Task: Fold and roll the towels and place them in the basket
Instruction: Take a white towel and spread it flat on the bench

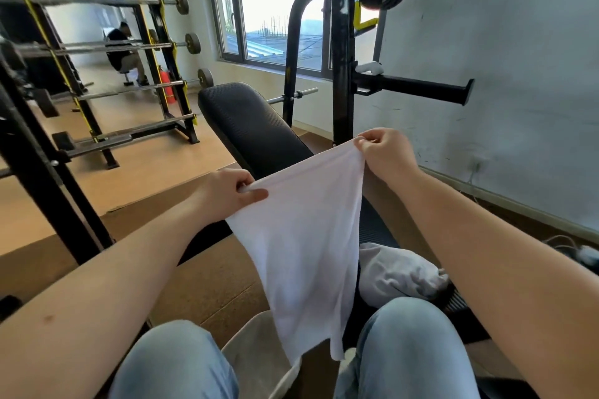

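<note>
A white towel point(304, 236) hangs in the air in front of me, stretched between both hands above the black weight bench point(249, 126). My left hand point(227, 193) pinches its upper left corner. My right hand point(385, 152) pinches the upper right corner, held higher and farther away. The towel's lower end drops between my knees, over a beige basket-like rim point(252, 343) at the bottom. A crumpled pale grey towel point(398, 272) lies on the bench to the right.
A black rack upright point(342, 58) with a loaded barbell stands behind the bench, a horizontal peg point(421, 91) jutting right. A barbell storage rack point(107, 74) stands on the wooden floor at left. A person sits far back. Cables lie by the right wall.
</note>
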`<action>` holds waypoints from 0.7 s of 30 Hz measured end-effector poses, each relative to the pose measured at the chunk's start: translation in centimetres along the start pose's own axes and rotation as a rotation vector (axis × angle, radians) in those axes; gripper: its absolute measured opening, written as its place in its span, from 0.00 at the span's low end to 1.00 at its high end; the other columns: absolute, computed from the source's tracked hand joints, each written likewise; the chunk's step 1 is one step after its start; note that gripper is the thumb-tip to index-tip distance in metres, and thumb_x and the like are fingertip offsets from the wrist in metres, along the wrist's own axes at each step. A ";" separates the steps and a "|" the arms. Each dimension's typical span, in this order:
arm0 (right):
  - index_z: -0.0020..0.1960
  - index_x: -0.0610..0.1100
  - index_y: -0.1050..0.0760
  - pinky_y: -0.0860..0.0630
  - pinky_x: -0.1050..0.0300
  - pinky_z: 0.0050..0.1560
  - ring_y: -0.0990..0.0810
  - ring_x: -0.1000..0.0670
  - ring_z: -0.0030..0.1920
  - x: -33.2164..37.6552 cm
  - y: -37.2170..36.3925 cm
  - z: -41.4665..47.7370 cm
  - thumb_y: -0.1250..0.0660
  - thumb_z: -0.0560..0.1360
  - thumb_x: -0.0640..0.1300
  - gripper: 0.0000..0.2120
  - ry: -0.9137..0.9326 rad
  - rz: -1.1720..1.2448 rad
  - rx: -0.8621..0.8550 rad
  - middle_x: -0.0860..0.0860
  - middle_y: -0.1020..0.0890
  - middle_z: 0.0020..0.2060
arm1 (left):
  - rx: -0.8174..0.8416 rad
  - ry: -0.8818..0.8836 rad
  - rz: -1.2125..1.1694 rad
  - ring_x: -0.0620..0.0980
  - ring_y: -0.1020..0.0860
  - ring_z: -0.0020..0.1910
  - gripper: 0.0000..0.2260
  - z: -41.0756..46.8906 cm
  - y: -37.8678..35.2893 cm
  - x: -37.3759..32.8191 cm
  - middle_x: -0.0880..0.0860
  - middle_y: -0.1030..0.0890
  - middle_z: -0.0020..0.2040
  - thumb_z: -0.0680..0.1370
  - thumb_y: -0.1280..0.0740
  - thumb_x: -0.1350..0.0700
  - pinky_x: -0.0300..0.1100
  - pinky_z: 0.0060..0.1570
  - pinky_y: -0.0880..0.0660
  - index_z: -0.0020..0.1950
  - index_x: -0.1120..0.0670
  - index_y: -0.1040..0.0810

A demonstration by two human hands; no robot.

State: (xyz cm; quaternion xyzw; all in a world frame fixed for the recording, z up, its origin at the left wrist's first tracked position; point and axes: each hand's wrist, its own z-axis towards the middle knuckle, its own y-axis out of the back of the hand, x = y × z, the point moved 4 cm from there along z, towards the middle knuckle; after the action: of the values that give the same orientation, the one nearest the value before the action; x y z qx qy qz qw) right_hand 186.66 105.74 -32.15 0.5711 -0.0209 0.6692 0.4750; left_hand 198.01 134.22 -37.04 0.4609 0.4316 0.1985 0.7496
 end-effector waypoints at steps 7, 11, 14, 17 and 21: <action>0.56 0.46 0.19 0.17 0.56 0.33 0.14 0.52 0.30 1.0 2.8 -0.3 0.35 0.83 0.44 0.07 -0.130 0.153 -0.028 0.49 0.16 0.43 | -0.102 0.191 -0.385 0.52 0.21 0.42 0.07 -1.4 4.0 -0.2 0.54 0.20 0.46 0.78 0.26 0.51 0.41 0.37 0.23 0.49 0.53 0.20; 0.60 0.46 0.22 0.15 0.55 0.36 0.12 0.49 0.41 2.9 3.9 -0.6 0.35 0.84 0.45 0.07 -0.134 0.356 -0.026 0.49 0.18 0.50 | -0.178 0.266 -1.004 0.55 0.16 0.56 0.10 -2.0 6.3 -0.5 0.57 0.19 0.55 0.78 0.27 0.62 0.42 0.48 0.16 0.58 0.59 0.21; 0.60 0.45 0.23 0.14 0.53 0.43 0.14 0.49 0.48 4.6 5.0 -0.4 0.36 0.84 0.44 0.07 -0.063 0.385 -0.051 0.48 0.19 0.50 | -0.281 0.176 -1.114 0.57 0.17 0.58 0.06 -2.1 8.1 -1.3 0.57 0.18 0.52 0.78 0.29 0.67 0.45 0.57 0.18 0.52 0.58 0.20; 0.63 0.44 0.23 0.14 0.53 0.46 0.15 0.51 0.48 5.9 6.2 0.0 0.35 0.84 0.44 0.09 -0.005 0.330 -0.095 0.50 0.18 0.48 | -0.357 0.102 -1.204 0.57 0.17 0.57 0.07 -2.1 9.6 -2.3 0.57 0.18 0.52 0.78 0.30 0.68 0.41 0.52 0.18 0.52 0.58 0.19; 0.58 0.47 0.21 0.15 0.56 0.47 0.14 0.52 0.47 7.1 7.9 1.1 0.32 0.82 0.42 0.06 0.007 0.311 -0.147 0.52 0.17 0.48 | -0.493 0.103 -1.225 0.55 0.18 0.53 0.05 -1.7 10.9 -3.8 0.56 0.21 0.51 0.78 0.29 0.66 0.41 0.43 0.16 0.49 0.56 0.19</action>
State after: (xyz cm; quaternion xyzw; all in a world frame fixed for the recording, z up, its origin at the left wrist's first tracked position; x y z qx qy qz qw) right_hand 183.05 105.10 -22.14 0.5223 -0.1562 0.7334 0.4060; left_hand 195.59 137.93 -26.22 -0.0632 0.5930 -0.1490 0.7888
